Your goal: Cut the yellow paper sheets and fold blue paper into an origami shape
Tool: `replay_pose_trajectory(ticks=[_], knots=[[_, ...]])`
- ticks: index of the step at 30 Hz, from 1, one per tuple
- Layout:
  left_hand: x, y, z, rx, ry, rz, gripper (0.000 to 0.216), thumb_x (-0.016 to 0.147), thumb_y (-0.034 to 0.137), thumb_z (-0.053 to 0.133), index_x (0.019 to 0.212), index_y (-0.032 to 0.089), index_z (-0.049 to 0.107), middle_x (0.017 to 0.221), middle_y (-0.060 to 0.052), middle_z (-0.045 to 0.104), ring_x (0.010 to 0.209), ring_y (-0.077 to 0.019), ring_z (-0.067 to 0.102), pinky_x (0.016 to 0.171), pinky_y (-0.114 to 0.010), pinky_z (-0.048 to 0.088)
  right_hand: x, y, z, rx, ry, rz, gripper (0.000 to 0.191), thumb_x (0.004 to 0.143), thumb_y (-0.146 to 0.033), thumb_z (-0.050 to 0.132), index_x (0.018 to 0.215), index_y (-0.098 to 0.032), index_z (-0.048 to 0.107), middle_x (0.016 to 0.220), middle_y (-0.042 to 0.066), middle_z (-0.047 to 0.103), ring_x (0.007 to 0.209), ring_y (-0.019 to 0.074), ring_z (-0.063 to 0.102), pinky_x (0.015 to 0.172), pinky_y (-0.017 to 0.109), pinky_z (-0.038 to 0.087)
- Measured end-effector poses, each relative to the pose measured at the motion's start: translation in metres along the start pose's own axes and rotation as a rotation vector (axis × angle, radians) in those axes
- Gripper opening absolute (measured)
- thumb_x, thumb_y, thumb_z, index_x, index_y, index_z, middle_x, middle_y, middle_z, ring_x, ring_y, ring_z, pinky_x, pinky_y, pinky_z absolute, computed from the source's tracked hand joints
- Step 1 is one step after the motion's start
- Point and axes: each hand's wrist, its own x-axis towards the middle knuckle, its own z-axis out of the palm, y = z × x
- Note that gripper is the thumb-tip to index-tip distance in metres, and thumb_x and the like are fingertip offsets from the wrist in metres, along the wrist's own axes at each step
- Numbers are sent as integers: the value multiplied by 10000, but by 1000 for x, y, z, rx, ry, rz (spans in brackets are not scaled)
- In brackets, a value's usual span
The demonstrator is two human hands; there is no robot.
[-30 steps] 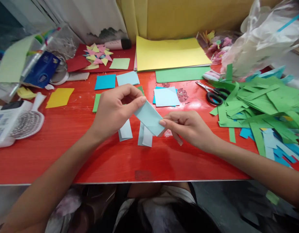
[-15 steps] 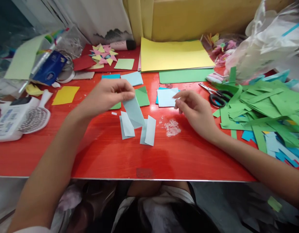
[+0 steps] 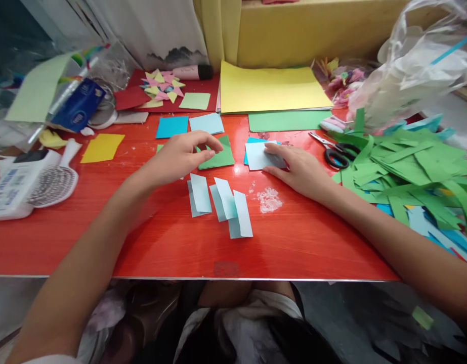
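Observation:
Three folded pale blue papers stand or lean on the red table: one at left (image 3: 200, 194), one in the middle (image 3: 223, 198) and one nearest me (image 3: 241, 216). My left hand (image 3: 187, 155) hovers behind them, beside the green paper squares (image 3: 223, 151), with bent fingers apart and nothing held. My right hand (image 3: 297, 167) rests on a pale blue paper square (image 3: 256, 155), thumb and fingers spread over its right side. Under that square, blue paper (image 3: 252, 141) shows at the edge.
Scissors (image 3: 334, 151) lie beside a heap of green paper strips (image 3: 419, 172) at right. Crumbs of clear, whitish bits (image 3: 269, 200) sit near my right wrist. At the back are yellow sheets (image 3: 273, 88) and a paper star (image 3: 163, 87). A hairbrush (image 3: 54, 184) lies left.
My left hand has let go of a folded pale blue paper, which now stands between the other two. My right hand has moved left onto the pale blue square.

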Motion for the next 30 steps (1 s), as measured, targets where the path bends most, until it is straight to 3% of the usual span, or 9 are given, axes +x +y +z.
replay_pose_trajectory(ticks=[3, 8, 12, 15, 18, 21, 23, 26, 30], knots=[[-2, 5, 2, -101, -26, 8, 140, 817, 217, 557, 867, 210, 688, 880, -33, 689, 769, -145, 606, 620, -243, 463, 0, 1, 0, -31, 45, -33, 361, 935, -341, 448, 1220, -167, 586, 1167, 108, 661, 1110, 275, 591, 987, 474, 431], [-2, 4, 2, -196, -62, 7, 134, 814, 199, 557, 856, 198, 684, 841, -30, 685, 697, -120, 604, 600, -237, 481, -2, 3, -1, -48, 141, -24, 289, 948, -310, 391, 1037, -229, 654, 955, 67, 708, 965, 252, 634, 859, 448, 482], [-2, 6, 11, -158, 31, 52, 159, 836, 194, 527, 919, 198, 663, 916, -36, 676, 709, -117, 599, 629, -249, 491, -5, 2, -7, -27, 255, -40, 299, 957, -327, 358, 1047, -250, 632, 951, 78, 699, 961, 257, 622, 927, 477, 427], [-8, 17, 23, -61, 122, 158, 220, 833, 190, 554, 1043, 211, 618, 1047, -42, 645, 725, -111, 598, 680, -259, 504, -9, -7, -15, 28, 318, -26, 317, 962, -372, 351, 1016, -259, 642, 919, 82, 690, 957, 252, 616, 978, 481, 381], [-19, 30, 36, 59, 100, 321, 363, 829, 220, 597, 1186, 245, 532, 1210, -54, 580, 734, -104, 613, 682, -257, 513, -16, -24, -22, 112, 239, -38, 278, 945, -413, 398, 961, -293, 648, 947, 60, 700, 970, 252, 620, 1001, 504, 353], [-30, 36, 45, 213, 153, 493, 223, 894, 191, 509, 1103, 242, 564, 1137, -31, 641, 900, -134, 649, 705, -238, 513, -23, -44, -26, 186, 145, -88, 210, 914, -426, 461, 942, -314, 636, 1001, 43, 704, 1006, 258, 620, 1000, 511, 368], [-35, 36, 46, 313, 279, 589, 197, 910, 151, 473, 1042, 242, 586, 1067, -10, 681, 961, -130, 649, 748, -230, 511, -26, -54, -27, 233, 204, -69, 256, 899, -463, 468, 1020, -293, 615, 1103, 70, 675, 1097, 278, 583, 1009, 514, 380], [-36, 32, 41, 356, 436, 644, 215, 904, 132, 485, 1055, 247, 585, 1090, -9, 684, 988, -125, 647, 810, -234, 512, -24, -58, -24, 476, 286, 46, 435, 906, -524, 420, 1230, -247, 510, 1331, 99, 536, 1248, 273, 480, 1023, 481, 409], [-32, 32, 36, 260, 375, 562, 141, 914, 195, 490, 999, 239, 594, 1138, -33, 661, 1039, -148, 628, 891, -294, 516, -17, -53, -15, 1127, -14, 267, 399, 934, -472, 407, 1239, -233, 502, 1229, 76, 597, 1082, 206, 600, 934, 398, 506]])
